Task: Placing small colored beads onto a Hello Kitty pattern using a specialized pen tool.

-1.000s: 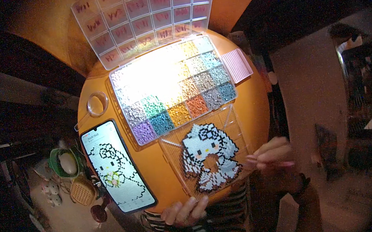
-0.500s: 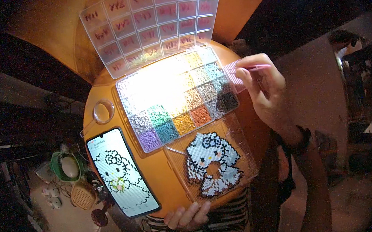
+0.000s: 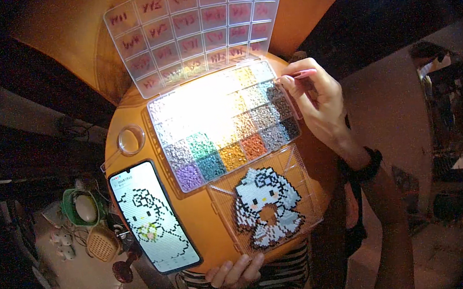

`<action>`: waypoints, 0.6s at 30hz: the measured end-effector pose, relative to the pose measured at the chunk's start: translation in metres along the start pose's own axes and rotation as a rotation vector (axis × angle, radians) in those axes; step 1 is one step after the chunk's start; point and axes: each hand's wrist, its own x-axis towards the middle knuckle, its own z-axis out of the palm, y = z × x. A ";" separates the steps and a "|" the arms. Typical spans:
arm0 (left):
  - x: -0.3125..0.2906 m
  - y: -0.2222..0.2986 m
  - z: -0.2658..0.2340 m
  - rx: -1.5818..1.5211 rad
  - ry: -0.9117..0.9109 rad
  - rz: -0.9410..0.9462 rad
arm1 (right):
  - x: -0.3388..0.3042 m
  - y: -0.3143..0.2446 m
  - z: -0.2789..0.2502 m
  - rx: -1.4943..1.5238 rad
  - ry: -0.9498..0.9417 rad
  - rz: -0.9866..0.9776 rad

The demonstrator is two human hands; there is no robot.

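Note:
My right hand is closed around a pair of pink tweezers, their tip over the upper right edge of the bead box. Whether a bead sits in the tip is too small to tell. The open box holds small beads sorted by colour; glare washes out its middle. Below it lies a clear pegboard with a white cat figure in beads, outlined in black, its middle bare. At the pegboard's lower edge rests my left hand, fingers extended side by side, with nothing visible in them.
A phone showing a similar cat pattern lies left of the pegboard. Above it is a small clear round scoop with a handle. The box's lid stands raised behind. Off the table at left are a green basket and a tan basket.
My right hand has moved left and slightly up with the tweezers, from the pink ridged tray beside the box to the box's edge. My left hand stays in place; the view has shifted slightly.

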 end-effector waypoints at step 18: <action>-0.006 0.002 0.007 -0.036 0.067 -0.006 | 0.002 -0.001 0.000 -0.067 -0.015 -0.092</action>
